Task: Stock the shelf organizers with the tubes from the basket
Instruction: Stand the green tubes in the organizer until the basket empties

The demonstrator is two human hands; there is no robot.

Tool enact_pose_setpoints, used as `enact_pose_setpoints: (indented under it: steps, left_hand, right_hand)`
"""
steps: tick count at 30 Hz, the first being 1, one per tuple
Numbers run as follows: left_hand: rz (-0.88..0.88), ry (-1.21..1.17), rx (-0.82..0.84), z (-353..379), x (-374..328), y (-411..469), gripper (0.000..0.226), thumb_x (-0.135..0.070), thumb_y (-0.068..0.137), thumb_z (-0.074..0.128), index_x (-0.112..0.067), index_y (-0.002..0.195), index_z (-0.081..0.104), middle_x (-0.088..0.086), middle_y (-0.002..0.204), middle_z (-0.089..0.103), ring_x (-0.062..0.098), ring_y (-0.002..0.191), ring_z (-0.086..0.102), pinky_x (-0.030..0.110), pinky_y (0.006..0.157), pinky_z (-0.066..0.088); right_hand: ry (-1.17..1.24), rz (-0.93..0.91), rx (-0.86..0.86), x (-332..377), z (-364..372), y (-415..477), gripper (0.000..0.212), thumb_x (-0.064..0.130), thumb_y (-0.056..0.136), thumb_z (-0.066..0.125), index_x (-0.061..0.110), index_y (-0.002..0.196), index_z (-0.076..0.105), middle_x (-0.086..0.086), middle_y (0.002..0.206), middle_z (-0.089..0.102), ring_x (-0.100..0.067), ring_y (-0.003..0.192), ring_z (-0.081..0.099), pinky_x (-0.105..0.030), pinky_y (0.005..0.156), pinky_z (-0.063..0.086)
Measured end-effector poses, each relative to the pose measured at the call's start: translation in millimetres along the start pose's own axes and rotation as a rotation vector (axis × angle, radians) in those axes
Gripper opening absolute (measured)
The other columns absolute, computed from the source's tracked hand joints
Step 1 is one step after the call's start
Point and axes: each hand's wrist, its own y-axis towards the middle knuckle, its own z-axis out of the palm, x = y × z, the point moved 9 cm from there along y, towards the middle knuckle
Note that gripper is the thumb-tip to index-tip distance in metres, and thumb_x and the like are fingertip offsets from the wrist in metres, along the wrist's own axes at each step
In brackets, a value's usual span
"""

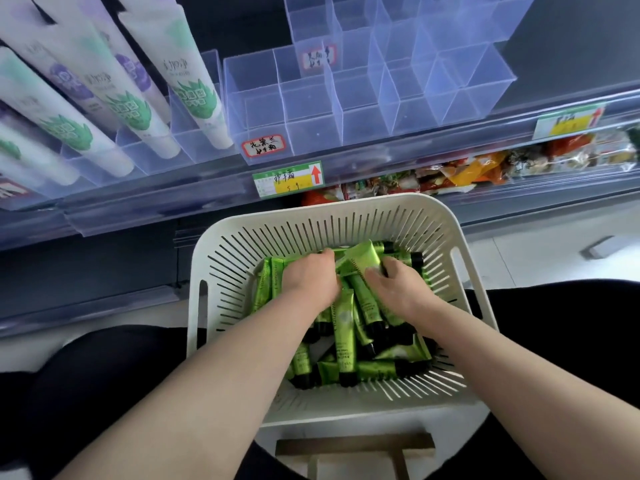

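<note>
- Gripping a green tube at the centre of the frame, the right hand (391, 289) has its thumb laid across the tube and its fingers curled round behind.
- Beside it, the left hand (310, 275) is knuckles-up with its fingers buried in the heap; I cannot tell whether they hold anything.
- All the tubes (343, 327) lie jumbled in the basket (346, 209), caps pointing every way, so gathering a bunch with both hands looks like the sensible step.
- That white slotted basket sits low between dark-clothed knees (probably to keep the stock just under the shelf).
- A green and yellow price tag (289, 179) hangs on the shelf rail just above the basket rim.
- Higher still, the shelf organizers (311, 109) stand with clear compartments unfilled, one bearing a handwritten label (264, 147); stocking seems barely begun.
- At upper left, tall white tubes (194, 88) stand in neighbouring slots.
</note>
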Motion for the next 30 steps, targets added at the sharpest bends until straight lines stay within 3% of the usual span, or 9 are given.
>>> enact_pose_setpoints:
  steps: [2, 7, 10, 12, 16, 22, 24, 30]
  left_hand:
    - [-0.019, -0.12, -0.033, -10.9, 5.6, -6.9, 0.033, -0.027, 0.089, 0.057, -0.021, 0.119, 0.046, -0.002, 0.08, 0.058, 0.018, 0.067, 0.056, 0.027, 0.049, 0.038]
    - [0.007, -0.507, -0.062, -34.4, 23.0, -31.9, 0.028, -0.028, 0.091, 0.054, -0.033, 0.117, 0.044, -0.009, 0.077, 0.057, 0.01, 0.058, 0.052, 0.025, 0.049, 0.036]
    - [0.007, -0.693, -0.093, -45.3, 33.7, -44.7, 0.007, -0.026, 0.086, 0.056, -0.033, 0.086, 0.052, -0.007, 0.07, 0.055, 0.017, 0.059, 0.052, 0.033, 0.056, 0.045]
    - [-0.016, -0.774, -0.168, -63.0, 39.5, -54.7, 0.012, -0.033, 0.091, 0.056, -0.027, 0.081, 0.052, -0.005, 0.066, 0.051, 0.016, 0.057, 0.048, 0.031, 0.054, 0.039]
    - [0.017, -0.874, -0.313, -118.0, 34.6, -69.3, 0.024, -0.045, 0.094, 0.054, -0.023, 0.087, 0.058, -0.004, 0.074, 0.059, 0.016, 0.067, 0.053, 0.031, 0.06, 0.039]
    - [0.156, -0.819, -0.6, -226.7, -0.4, -76.6, 0.024, -0.048, 0.089, 0.057, -0.027, 0.078, 0.054, -0.006, 0.073, 0.06, 0.021, 0.073, 0.058, 0.034, 0.065, 0.045]
    - [0.184, -0.897, -0.661, -262.0, -14.5, -70.4, 0.024, -0.053, 0.082, 0.057, -0.029, 0.083, 0.056, -0.005, 0.077, 0.064, 0.024, 0.077, 0.061, 0.042, 0.074, 0.052]
    - [0.265, -1.027, -0.737, -337.4, -61.3, -18.4, 0.014, -0.037, 0.079, 0.062, -0.026, 0.082, 0.053, -0.003, 0.082, 0.067, 0.024, 0.082, 0.066, 0.048, 0.077, 0.055]
  right_hand:
    - [-0.019, -0.097, -0.027, 15.5, -4.0, -4.7, 0.025, 0.035, 0.096, 0.046, 0.012, 0.086, 0.046, -0.002, 0.071, 0.053, -0.016, 0.057, 0.046, -0.031, 0.053, 0.037]
    - [-0.021, -0.258, -0.124, 42.5, -21.7, -21.3, 0.015, 0.019, 0.091, 0.049, 0.017, 0.103, 0.041, -0.004, 0.075, 0.06, -0.025, 0.062, 0.056, -0.039, 0.054, 0.045]
    - [-0.021, -0.337, -0.181, 59.3, -35.8, -34.8, 0.012, 0.025, 0.094, 0.049, 0.021, 0.103, 0.042, -0.001, 0.073, 0.062, -0.023, 0.062, 0.059, -0.038, 0.055, 0.046]
    - [-0.005, -0.392, -0.212, 72.7, -46.6, -45.7, 0.012, 0.03, 0.096, 0.049, 0.02, 0.102, 0.046, 0.004, 0.068, 0.059, -0.017, 0.058, 0.057, -0.033, 0.053, 0.044]
    - [-0.044, -0.508, -0.339, 105.0, -81.1, -71.2, 0.012, 0.029, 0.096, 0.051, 0.02, 0.102, 0.056, 0.005, 0.073, 0.063, -0.011, 0.058, 0.055, -0.022, 0.05, 0.038]
    - [-0.054, -0.629, -0.59, 149.3, -153.6, -108.1, 0.018, 0.031, 0.094, 0.054, 0.02, 0.105, 0.063, 0.003, 0.081, 0.057, -0.021, 0.084, 0.053, -0.032, 0.066, 0.039]
    - [-0.02, -0.638, -0.684, 159.6, -186.3, -114.7, 0.018, 0.032, 0.093, 0.054, 0.022, 0.105, 0.064, 0.003, 0.079, 0.055, -0.022, 0.089, 0.052, -0.033, 0.067, 0.04]
    - [0.158, -0.62, -0.899, 182.2, -265.8, -102.4, 0.015, 0.03, 0.091, 0.057, 0.025, 0.101, 0.067, 0.0, 0.083, 0.065, -0.023, 0.086, 0.059, -0.035, 0.074, 0.046]
